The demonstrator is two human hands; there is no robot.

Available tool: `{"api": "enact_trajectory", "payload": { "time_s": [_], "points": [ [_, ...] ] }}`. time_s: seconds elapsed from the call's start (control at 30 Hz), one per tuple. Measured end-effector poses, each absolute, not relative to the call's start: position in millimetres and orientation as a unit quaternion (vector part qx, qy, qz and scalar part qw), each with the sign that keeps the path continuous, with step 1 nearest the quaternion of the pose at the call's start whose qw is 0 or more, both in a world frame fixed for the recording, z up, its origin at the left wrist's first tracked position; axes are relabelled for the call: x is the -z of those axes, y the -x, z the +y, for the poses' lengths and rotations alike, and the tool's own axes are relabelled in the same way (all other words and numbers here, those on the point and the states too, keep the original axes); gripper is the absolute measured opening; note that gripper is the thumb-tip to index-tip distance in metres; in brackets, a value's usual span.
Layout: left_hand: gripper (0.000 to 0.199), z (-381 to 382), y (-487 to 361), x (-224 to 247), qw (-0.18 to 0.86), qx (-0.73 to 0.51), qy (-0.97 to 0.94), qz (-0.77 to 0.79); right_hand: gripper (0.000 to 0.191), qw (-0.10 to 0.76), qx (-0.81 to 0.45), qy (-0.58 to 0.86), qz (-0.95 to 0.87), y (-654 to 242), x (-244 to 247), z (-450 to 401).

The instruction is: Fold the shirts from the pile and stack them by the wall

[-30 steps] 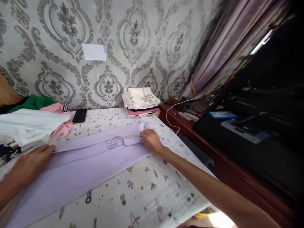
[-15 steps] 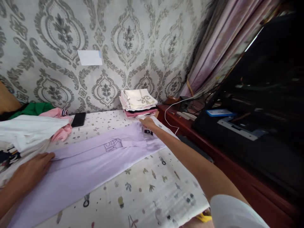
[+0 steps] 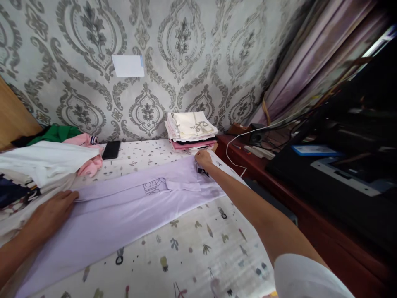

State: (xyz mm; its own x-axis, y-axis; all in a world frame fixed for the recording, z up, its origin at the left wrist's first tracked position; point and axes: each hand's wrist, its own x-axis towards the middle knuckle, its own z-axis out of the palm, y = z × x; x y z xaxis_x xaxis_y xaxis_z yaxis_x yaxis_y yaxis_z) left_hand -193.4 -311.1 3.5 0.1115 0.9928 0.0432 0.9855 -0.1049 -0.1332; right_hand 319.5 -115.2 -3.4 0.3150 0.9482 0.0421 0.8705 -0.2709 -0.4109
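A lavender shirt (image 3: 124,219) with a printed outline lies stretched across the patterned white sheet (image 3: 186,256), its upper side folded over lengthwise. My right hand (image 3: 204,158) pinches the shirt's far right corner, near a small black label at the neckline. At the shirt's left part, my left hand (image 3: 60,206) has its fingers closed on the folded edge. Just behind my right hand stands a stack of folded clothes (image 3: 192,130), cream on top with pink and black layers beneath.
At the left lies a loose pile of clothes (image 3: 46,159), white, green, pink and dark. A black phone (image 3: 111,150) rests near the wall. On the right are a red-brown cabinet (image 3: 257,174), a white cable (image 3: 228,155) and a dark screen.
The view has shifted, so everything sits a little further right. My right hand's fingers have drawn together on the shirt's corner. My left hand stays at the folded edge.
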Motion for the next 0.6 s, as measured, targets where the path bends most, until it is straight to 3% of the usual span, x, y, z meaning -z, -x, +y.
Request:
{"api": "enact_trajectory", "payload": {
  "time_s": [0.27,0.33,0.47,0.6],
  "points": [
    [0.049,-318,200,-3,0.058,0.012,0.719,-0.692,0.026,0.168,-0.056,0.705,-0.687,-316,-18,-190],
    [0.047,-321,197,-7,0.049,0.009,0.712,-0.7,0.024,0.153,-0.064,0.626,-0.762,-314,-14,-216],
    [0.041,-326,188,-16,0.049,0.003,0.708,-0.704,0.039,0.123,-0.04,0.461,-0.878,-314,0,-254],
    [0.042,-328,185,-20,0.066,-0.005,0.716,-0.695,0.024,0.115,-0.007,0.472,-0.874,-311,10,-264]
  ]
}}
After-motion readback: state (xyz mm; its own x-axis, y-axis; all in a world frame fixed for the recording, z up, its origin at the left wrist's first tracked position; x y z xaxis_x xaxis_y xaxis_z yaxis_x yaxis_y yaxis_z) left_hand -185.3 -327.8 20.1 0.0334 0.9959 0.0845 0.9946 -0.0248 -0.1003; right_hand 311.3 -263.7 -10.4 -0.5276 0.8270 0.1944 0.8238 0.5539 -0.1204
